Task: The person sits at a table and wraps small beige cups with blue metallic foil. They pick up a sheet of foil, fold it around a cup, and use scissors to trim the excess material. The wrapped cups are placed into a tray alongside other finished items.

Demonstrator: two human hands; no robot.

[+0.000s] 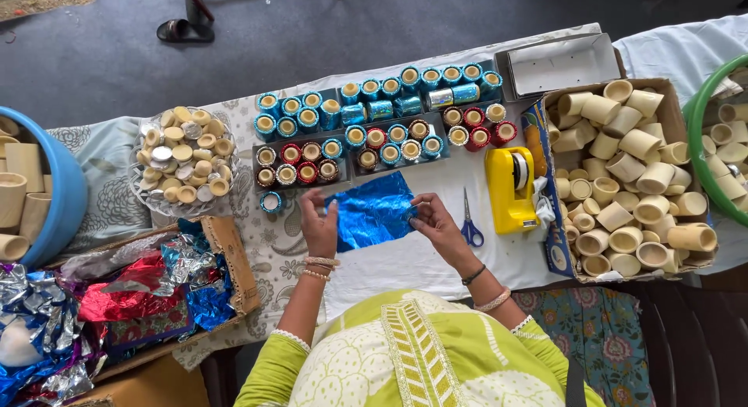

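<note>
A crinkled sheet of shiny blue foil [372, 212] is stretched between my two hands above the white tablecloth. My left hand [319, 224] pinches its left edge, and my right hand [432, 222] grips its right edge. Just beyond the foil lie rows of small cylinders wrapped in blue and red foil [374, 123], some in grey trays. One blue-wrapped cylinder [270, 202] stands alone left of my left hand.
Blue-handled scissors [469, 224] and a yellow tape dispenser [510, 189] sit to the right. A cardboard box of bare cream cylinders [623, 173] is further right. A glass plate of caps [183, 162], a box of foil scraps [148, 286] and a blue tub [58, 193] are left.
</note>
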